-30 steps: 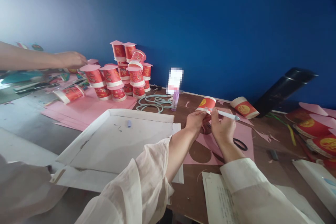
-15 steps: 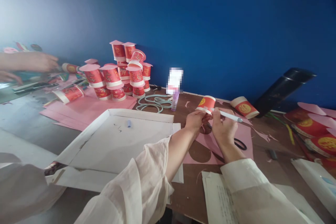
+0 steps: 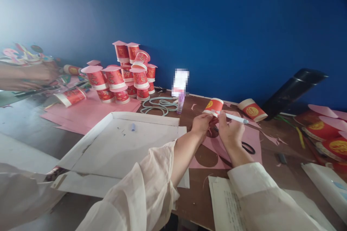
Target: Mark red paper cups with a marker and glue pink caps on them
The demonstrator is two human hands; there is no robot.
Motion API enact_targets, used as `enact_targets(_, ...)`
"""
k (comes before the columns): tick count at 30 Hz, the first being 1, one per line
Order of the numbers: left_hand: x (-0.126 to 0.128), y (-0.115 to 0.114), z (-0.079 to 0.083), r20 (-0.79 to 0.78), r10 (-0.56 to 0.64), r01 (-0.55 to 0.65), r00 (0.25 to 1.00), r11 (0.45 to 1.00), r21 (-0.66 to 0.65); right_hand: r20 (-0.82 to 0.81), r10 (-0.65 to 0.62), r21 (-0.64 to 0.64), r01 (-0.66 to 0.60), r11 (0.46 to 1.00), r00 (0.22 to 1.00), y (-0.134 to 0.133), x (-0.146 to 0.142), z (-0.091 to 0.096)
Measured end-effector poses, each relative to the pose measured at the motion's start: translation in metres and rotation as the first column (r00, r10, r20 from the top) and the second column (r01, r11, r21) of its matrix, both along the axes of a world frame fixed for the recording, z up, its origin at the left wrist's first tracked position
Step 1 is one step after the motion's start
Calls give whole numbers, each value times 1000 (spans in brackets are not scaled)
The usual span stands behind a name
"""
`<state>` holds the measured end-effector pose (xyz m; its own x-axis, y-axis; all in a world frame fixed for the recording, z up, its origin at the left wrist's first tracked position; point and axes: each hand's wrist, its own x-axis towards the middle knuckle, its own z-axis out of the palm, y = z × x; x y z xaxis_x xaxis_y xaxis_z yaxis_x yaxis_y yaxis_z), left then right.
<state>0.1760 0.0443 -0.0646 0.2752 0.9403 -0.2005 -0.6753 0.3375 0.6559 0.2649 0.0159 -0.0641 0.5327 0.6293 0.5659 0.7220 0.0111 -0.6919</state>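
Observation:
My left hand (image 3: 201, 124) is closed on a red paper cup (image 3: 214, 105) with a yellow emblem, its white rim turned down toward me. A white marker pen (image 3: 236, 118) is gripped in my right hand (image 3: 232, 132); its front end is at the cup's rim, and the tip is hidden by my fingers. Under both hands lies a pink paper sheet (image 3: 248, 135) with round holes cut in it. The black handle of scissors (image 3: 248, 148) shows beside my right wrist. Another red paper cup (image 3: 252, 110) lies tipped over behind my right hand.
A white box lid (image 3: 97, 151) with a pen cap (image 3: 133, 127) in it lies left. Behind it stand stacked red cups (image 3: 115, 78) with pink tops. A black bottle (image 3: 295, 92) leans against the blue wall. At far left is another person's hand (image 3: 40, 74).
My hands stay at the cup almost unmoved; the marker's rear end has shifted slightly left. At far left, the other person's hands have moved and are blurred.

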Motion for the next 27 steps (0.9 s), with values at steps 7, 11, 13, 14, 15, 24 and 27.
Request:
enact_targets(7, -1, -2, 4, 15, 7, -6, 1000, 1000, -22, 7, -14, -18, 14, 1000, 1000, 0, 0, -1)
enact_targets(11, -1, -3, 5, 19, 17, -16, 1000, 999, -28, 11, -15, -25, 15, 1000, 1000, 0, 1, -1)
enact_targets(13, -2, -3, 5, 17, 19, -19, 1000, 1000, -23, 13, -20, -27, 20, 999, 1000, 0, 2, -1)
enact_targets(14, -2, -3, 5, 16, 19, -19, 1000, 1000, -19, 14, -22, -27, 23, 999, 1000, 0, 2, -1)
enact_targets(15, -2, -3, 5, 15, 17, -17, 1000, 1000, -16, 15, -23, -28, 23, 999, 1000, 0, 2, -1)
enact_targets(24, -3, -1, 3, -6, -3, 3, 1000, 1000, 2, 11, -7, -20, 7, 1000, 1000, -1, 2, -1)
enact_targets(27, -2, -1, 2, -5, -4, 4, 1000, 1000, 3, 12, -4, -22, 4, 1000, 1000, -1, 2, 0)
